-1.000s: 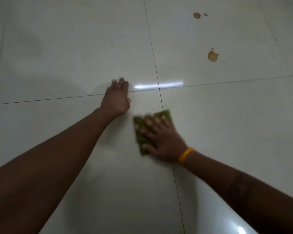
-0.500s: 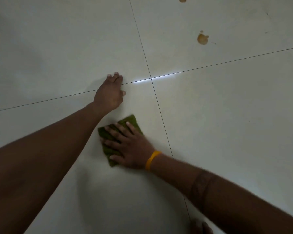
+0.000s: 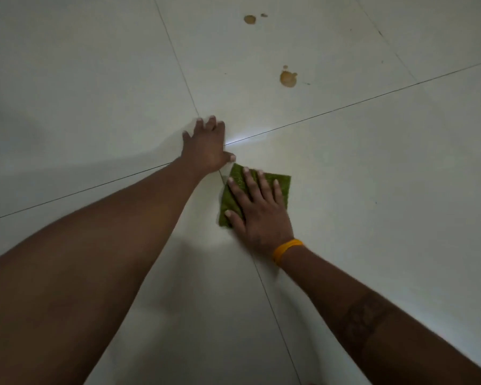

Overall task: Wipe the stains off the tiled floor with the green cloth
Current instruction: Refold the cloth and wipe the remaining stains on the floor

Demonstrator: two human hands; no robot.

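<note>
Under my right hand (image 3: 257, 215) lies the green cloth (image 3: 281, 184), flat on the tiled floor (image 3: 372, 218). The fingers are spread and straight, pressing the cloth down rather than curling round it; a corner of green shows past the fingertips and another strip shows beside the thumb. A yellow band (image 3: 286, 250) sits on that wrist.

Just beyond the cloth, close to its far corner, I see my left hand (image 3: 207, 145) planted palm-down on the tile, fingers extended and holding nothing — its thumb is just beside the cloth's edge, though I cannot tell whether the two touch. That hand covers the spot where the grout lines cross.

Well past both hands, on the far tile to the right of the left hand, sits a brown stain (image 3: 288, 78) with a small droplet just above it. Farther away again is a smaller stain (image 3: 250, 19) with a speck beside it — both well apart from the cloth. A bright glare streak runs along the grout line beside the left hand.
</note>
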